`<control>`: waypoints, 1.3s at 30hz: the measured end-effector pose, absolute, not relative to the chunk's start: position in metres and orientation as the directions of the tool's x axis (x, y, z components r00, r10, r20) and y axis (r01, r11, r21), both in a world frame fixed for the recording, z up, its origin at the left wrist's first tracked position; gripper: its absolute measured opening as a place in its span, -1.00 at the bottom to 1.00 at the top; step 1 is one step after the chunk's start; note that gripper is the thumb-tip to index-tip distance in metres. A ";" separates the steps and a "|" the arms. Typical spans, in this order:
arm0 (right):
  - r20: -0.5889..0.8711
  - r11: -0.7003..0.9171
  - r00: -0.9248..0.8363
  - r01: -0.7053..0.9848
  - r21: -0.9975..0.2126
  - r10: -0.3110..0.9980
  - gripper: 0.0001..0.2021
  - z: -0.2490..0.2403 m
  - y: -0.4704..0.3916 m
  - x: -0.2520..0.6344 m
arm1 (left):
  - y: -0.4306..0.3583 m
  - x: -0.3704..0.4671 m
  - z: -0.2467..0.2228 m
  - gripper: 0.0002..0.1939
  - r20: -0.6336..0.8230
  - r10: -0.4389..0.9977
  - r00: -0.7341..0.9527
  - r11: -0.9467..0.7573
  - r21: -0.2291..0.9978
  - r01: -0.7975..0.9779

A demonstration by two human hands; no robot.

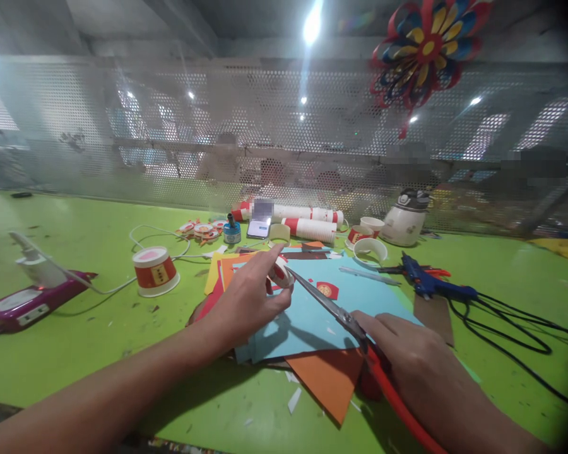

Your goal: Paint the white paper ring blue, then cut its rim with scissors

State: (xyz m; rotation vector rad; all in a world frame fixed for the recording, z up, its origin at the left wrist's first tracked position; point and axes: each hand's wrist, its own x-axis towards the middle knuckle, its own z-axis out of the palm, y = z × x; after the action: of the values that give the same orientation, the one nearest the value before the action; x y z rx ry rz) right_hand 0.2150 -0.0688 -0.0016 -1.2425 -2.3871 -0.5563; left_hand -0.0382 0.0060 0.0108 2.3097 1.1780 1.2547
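Note:
Pinched between the fingers of my left hand (pixel 248 299) is a small red-and-white paper cup piece (pixel 281 272), partly hidden by the fingers. My right hand (pixel 414 362) is wrapped round the red handles of a pair of scissors (pixel 343 317). The scissor blades reach up and left, their tips at the edge of the cup piece; whether they touch it cannot be told. Beneath both hands lie light blue paper sheets (pixel 383 301), with orange paper (pixel 334 384) sticking out in front. A red scrap with a gold pattern (pixel 328 290) rests on the blue paper.
Left stand an upturned red-and-white cup (pixel 155 271) and a purple power strip (pixel 38 299) with a plugged-in charger. Behind are a blue glue bottle (pixel 231 231), a phone (pixel 259 226), stacked paper cups (pixel 310 230) and a white kettle-like bottle (pixel 404 221). A blue glue gun (pixel 430 284) with black cord lies right.

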 end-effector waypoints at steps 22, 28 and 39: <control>0.498 0.516 -0.198 0.552 -0.655 0.844 -0.71 0.036 -0.068 0.196 | -0.011 -0.028 0.014 -0.61 0.438 0.759 0.482 -0.614 0.729 0.304; 0.589 0.586 -0.174 0.502 -0.637 0.789 -0.69 0.036 -0.067 0.172 | -0.015 -0.029 0.007 -0.58 0.478 0.672 0.566 -0.711 0.630 0.311; 0.640 0.593 -0.092 0.495 -0.635 0.763 -0.72 0.036 -0.067 0.150 | -0.019 -0.030 0.012 -0.69 0.568 0.589 0.575 -0.806 0.466 0.365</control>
State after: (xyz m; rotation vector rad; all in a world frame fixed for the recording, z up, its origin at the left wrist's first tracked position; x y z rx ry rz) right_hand 0.1501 -0.0672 0.0365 -1.0373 -1.7468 0.3114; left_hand -0.0300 -0.0190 0.0121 2.5122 0.7835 1.0678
